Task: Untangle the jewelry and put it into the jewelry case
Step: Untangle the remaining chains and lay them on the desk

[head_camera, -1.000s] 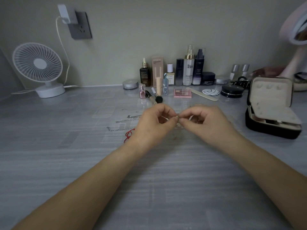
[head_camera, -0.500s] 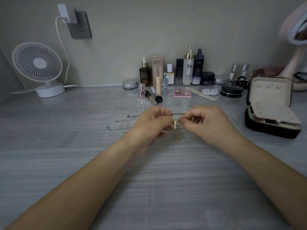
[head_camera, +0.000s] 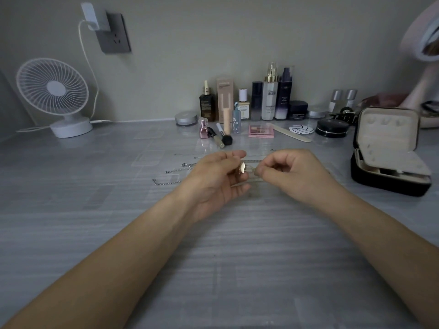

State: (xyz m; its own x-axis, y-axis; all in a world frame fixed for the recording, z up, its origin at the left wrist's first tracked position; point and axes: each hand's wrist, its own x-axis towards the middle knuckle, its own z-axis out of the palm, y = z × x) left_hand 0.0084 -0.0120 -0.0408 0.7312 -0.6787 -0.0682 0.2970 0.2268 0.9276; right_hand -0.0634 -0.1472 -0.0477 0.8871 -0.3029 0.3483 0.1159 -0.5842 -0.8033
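Observation:
A thin gold necklace with a gold pendant [head_camera: 241, 167] is held between my hands above the grey table [head_camera: 213, 245]. My left hand [head_camera: 216, 179] is turned palm-inward, its curled fingers holding the pendant end. My right hand [head_camera: 289, 174] pinches the chain just right of the pendant. Several silver chains [head_camera: 169, 171] lie stretched on the table left of my left hand, partly hidden behind it. The black jewelry case [head_camera: 380, 184] stands open at the right, its cream lid upright.
Cosmetic bottles [head_camera: 269, 96], a makeup brush [head_camera: 224, 137], a pink palette [head_camera: 260, 131], a nail file [head_camera: 292, 135] and a black compact [head_camera: 332, 128] line the back. A white fan [head_camera: 52, 91] stands at far left. A round mirror [head_camera: 425, 32] rises at far right.
My left hand has rolled from a knuckles-up pinch to a palm-inward hold, and the gold pendant now shows between the hands. My right hand has stayed in place.

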